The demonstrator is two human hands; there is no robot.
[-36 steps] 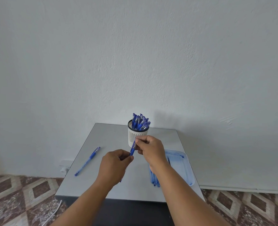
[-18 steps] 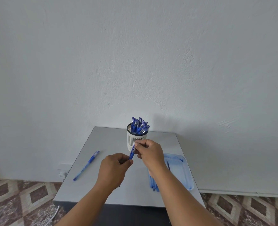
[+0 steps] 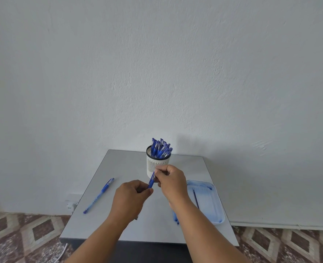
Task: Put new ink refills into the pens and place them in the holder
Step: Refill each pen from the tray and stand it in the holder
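A blue pen [image 3: 151, 182] is held above the middle of the grey table [image 3: 122, 168], just in front of the white slotted holder [image 3: 155, 165]. Its lower end is pinched between the curled fingers and thumb of the left hand [image 3: 131, 198], and its upper end is gripped by the curled fingers of the right hand [image 3: 171, 182]; the pen is tilted, its top leaning toward the holder. The holder is filled with blue capped pens [image 3: 161, 149] standing upright and is set near the far edge of the table. A second blue pen [image 3: 99, 195] is laid diagonally on the left part of the table, well apart from the hands. On the right, a pale blue tray [image 3: 216, 202] is seen with a thin dark refill [image 3: 195, 198] lying in it, and a few blue refills [image 3: 175, 218] are partly hidden behind the right forearm beside the tray
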